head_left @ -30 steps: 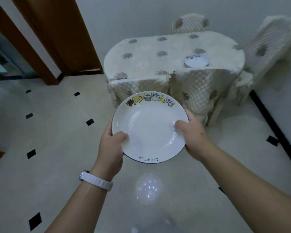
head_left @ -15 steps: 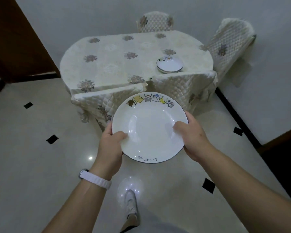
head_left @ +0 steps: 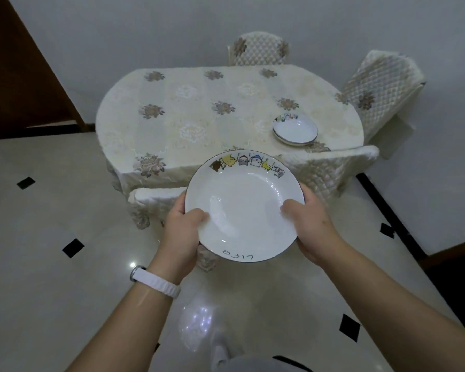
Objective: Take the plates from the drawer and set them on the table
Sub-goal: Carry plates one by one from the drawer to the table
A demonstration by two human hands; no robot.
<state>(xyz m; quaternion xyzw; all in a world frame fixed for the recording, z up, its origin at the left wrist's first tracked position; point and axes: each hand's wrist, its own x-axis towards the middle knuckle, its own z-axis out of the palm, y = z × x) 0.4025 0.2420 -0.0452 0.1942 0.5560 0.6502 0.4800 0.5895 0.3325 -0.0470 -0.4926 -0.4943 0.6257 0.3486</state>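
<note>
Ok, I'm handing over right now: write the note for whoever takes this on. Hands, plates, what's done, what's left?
Left hand and right hand: both grip the white cartoon-rimmed ceramic plate at opposite edges, held level above the floor, short of the table.
Done: one matching white plate sits on the floral-clothed table, near its right end.
Left: walk up and set the held plate on the cloth. The drawer is out of view, so any remaining plates are unknown.
</note>
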